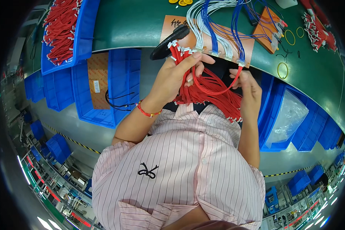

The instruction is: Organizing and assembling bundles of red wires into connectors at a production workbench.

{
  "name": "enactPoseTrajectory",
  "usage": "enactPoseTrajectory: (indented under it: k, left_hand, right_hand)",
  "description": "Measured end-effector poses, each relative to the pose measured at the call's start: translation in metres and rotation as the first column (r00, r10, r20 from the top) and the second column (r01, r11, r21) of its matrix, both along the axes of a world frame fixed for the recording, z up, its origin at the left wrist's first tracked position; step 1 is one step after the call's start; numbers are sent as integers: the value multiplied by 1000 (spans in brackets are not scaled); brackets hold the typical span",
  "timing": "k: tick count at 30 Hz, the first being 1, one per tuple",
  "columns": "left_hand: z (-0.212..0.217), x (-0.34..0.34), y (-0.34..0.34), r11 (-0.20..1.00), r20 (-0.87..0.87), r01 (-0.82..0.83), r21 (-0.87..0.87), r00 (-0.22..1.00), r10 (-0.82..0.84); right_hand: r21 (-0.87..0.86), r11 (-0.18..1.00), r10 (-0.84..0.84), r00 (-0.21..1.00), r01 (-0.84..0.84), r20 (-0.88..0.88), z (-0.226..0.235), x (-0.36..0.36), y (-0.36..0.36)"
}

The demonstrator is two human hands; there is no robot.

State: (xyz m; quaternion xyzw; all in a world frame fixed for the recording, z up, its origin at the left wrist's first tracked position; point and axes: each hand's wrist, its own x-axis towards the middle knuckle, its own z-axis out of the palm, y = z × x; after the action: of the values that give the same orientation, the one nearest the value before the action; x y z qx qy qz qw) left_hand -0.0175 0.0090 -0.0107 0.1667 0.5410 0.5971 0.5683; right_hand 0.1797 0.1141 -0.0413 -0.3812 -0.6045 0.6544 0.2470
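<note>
A bunch of red cables (214, 82) with white end connectors lies across my lap, below the bench edge. Near its upper end my left hand (176, 74) is closed around it, white connectors poking out above the thumb. One red cable loops over to a white connector (240, 62) at the bench edge, where blue wires (235, 36) come in from the other side. My right hand (248, 86) pinches that loop just below the connector. White wires (195, 23) run to further connectors along the same edge.
A blue bin (76, 46) full of red cables stands at the left of the green bench (122, 23). Beside my left hand is a black padded piece (170, 41). Rubber bands (282, 70) lie right of an orange block (268, 30). Blue crates (281, 119) stand below the bench.
</note>
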Motion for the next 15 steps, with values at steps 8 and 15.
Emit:
enactPoseTrajectory:
  k: [8,15]
  left_hand:
    - [-18,9,5,984,105,-124,128,988,111]
    - [-2,10,-8,999,413,7,43,911,-24]
  right_hand:
    - [671,657,47,907,-343,419,-37,-42,-13]
    - [292,926,181,961,-239,211,-51,-38,-7]
